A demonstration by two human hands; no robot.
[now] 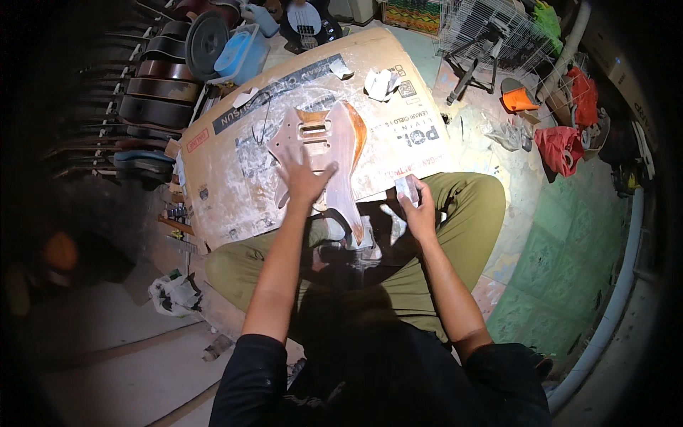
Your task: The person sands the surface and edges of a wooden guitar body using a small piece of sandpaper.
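Observation:
An unfinished electric guitar body (343, 160) of bare wood lies on a flattened cardboard sheet (231, 203) in front of me. It has routed pickup cavities, an orange-brown edge and a pointed end toward my lap. My left hand (306, 179) rests on the body's left side, fingers spread. Right of the body, near the cardboard's front edge, my right hand (418, 206) pinches a small whitish folded piece of sandpaper (406, 187), apart from the wood. Torn pale scraps (382, 84) and whitish dust lie on the cardboard.
Several guitars (158, 89) stand in a row at the left. A blue plastic tub (242, 55) sits behind the cardboard's left corner. At the back right are a wire cage (512, 35), a black stand (478, 62) and a red bag (558, 149). My crossed legs border the cardboard.

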